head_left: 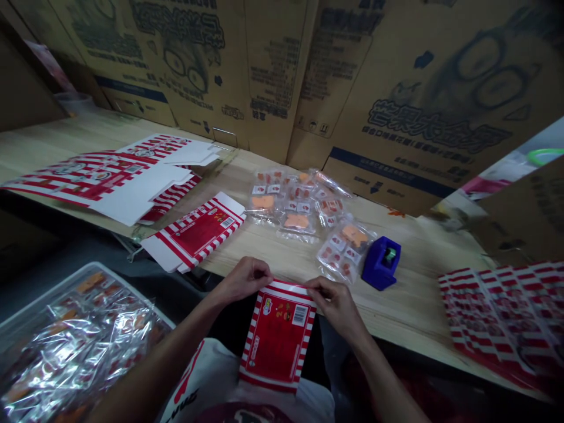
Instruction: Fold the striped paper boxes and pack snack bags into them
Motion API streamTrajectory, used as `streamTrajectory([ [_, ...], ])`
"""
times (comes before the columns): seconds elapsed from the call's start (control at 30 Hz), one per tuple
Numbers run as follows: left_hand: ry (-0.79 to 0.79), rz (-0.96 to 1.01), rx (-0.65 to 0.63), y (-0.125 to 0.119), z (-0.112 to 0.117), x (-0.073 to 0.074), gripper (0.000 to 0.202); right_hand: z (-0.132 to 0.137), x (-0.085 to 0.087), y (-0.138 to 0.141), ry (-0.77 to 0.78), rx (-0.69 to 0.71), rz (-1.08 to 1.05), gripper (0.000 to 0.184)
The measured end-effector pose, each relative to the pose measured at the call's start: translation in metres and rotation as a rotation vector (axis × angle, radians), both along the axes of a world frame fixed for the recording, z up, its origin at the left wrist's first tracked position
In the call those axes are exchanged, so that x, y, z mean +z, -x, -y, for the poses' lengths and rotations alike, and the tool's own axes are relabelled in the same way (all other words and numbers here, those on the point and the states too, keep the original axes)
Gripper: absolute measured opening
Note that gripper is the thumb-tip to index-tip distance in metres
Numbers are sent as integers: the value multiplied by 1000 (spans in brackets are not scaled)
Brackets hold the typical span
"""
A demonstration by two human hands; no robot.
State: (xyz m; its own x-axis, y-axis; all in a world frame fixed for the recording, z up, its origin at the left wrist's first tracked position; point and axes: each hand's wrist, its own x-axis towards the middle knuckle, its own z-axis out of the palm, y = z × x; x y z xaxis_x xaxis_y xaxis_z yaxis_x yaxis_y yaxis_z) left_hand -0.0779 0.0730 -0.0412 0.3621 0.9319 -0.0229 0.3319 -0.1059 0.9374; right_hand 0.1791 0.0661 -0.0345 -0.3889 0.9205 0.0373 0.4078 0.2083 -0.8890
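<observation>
A red carton with red-and-white striped edges and a barcode (278,335) rests upright against my body, just off the table's front edge. My left hand (247,278) pinches its top left corner. At the top right corner, my right hand (335,301) grips the same carton between thumb and fingers. Its top edge lies between both hands, and its back is hidden. Beyond my hands, several clear plastic packets (296,214) with orange pieces lie on the table. A blue tape dispenser (381,263) stands to the right of the packets.
Flat striped carton sheets (118,176) are stacked at the left, with another striped carton (200,229) nearer. Below left is a plastic tub (165,317) full of shiny packets. Striped cartons (502,317) stand at the right. Large cardboard boxes (273,76) wall off the table's back.
</observation>
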Motion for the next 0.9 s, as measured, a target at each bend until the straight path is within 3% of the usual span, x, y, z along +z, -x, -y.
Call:
streamTrajectory([
  [0.13, -62, -43, 34, -2, 11, -4, 20, 13, -7, 3, 65, -60, -159, 15],
  [0.37, -267, -50, 178, -12, 26, -28, 13, 34, -27, 8, 23, -177, -278, 15],
  [0.47, -230, 17, 175, -11, 22, -31, 14, 15, -31, -28, -111, -408, -280, 26],
  [0.57, -117, 164, 181, -14, 21, -29, 18, -15, -37, -89, -303, -889, -273, 30],
  [0.63, -44, 242, 205, -18, 23, -30, 21, -35, -43, -126, -284, -1123, -262, 36],
  [0.73, 38, 324, 249, -26, 27, -34, 18, -55, -54, -154, -220, -1188, -263, 38],
  [0.9, 151, 409, 333, -33, 31, -44, 20, -69, -65, -147, -186, -1211, -350, 31],
])
